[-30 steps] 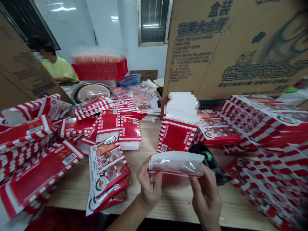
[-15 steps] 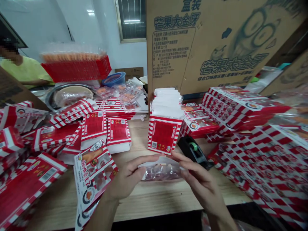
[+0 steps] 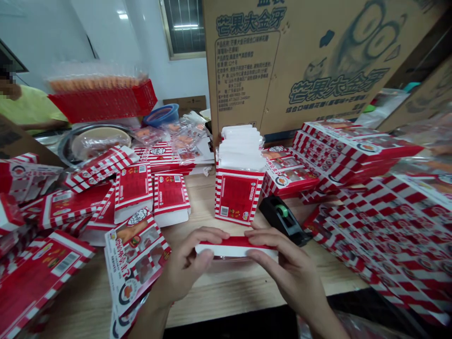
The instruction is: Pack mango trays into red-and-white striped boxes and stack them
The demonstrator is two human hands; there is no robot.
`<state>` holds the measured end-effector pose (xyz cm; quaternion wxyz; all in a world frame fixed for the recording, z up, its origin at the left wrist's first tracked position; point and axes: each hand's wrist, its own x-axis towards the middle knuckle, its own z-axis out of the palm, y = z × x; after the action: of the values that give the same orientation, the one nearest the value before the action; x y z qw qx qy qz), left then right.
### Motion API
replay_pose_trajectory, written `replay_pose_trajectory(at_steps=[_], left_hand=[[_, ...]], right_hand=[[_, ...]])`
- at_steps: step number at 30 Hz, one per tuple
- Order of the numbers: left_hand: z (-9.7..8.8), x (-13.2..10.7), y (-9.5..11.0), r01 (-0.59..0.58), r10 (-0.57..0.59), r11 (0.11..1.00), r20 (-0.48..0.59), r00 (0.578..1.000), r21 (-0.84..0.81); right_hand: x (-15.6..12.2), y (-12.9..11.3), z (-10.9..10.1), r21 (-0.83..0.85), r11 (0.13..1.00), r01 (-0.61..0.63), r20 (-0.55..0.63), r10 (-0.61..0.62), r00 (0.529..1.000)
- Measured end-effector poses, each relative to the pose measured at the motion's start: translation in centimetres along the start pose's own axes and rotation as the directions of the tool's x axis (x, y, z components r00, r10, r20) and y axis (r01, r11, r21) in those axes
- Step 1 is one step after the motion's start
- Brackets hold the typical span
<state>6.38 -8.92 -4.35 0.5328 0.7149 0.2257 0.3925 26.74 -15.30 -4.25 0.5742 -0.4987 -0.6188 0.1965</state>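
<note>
Both of my hands hold one small red-and-white carton edge-on just above the wooden table. My left hand pinches its left end, thumb below and fingers above. My right hand grips its right end with the fingers curled over the top. Directly behind the carton stands an upright row of matching cartons with white flaps up. A black tape dispenser with a green hub lies just right of my right hand.
Flat red-striped cartons pile up on the left, filled striped boxes stack on the right. A big printed cardboard box stands behind. A red basket, a metal bowl and a person in a yellow shirt are at far left.
The carton's clear window side faced me before; it has turned so its red edge is up and it sits lower. The view has shifted right.
</note>
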Motion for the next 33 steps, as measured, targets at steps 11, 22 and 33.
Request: replay_pose_trajectory(at_steps=[11, 22, 33], left_hand=[[-0.6, -0.9, 0.1, -0.069, 0.069, 0.993, 0.001, 0.998, 0.091], [-0.5, -0.4, 0.4, -0.040, 0.052, 0.992, -0.099, 0.994, 0.117], [0.3, -1.3, -0.9, -0.163, 0.222, 0.924, -0.139, 0.965, 0.345]], right_hand=[[0.4, 0.7, -1.5, 0.034, 0.976, 0.213, 0.271, -0.214, 0.938], [1.0, -1.3, -0.4, -0.200, 0.956, 0.212, 0.245, -0.161, 0.956], [2.0, -3.3, 0.7, -0.455, 0.797, 0.397, 0.331, -0.262, 0.906]])
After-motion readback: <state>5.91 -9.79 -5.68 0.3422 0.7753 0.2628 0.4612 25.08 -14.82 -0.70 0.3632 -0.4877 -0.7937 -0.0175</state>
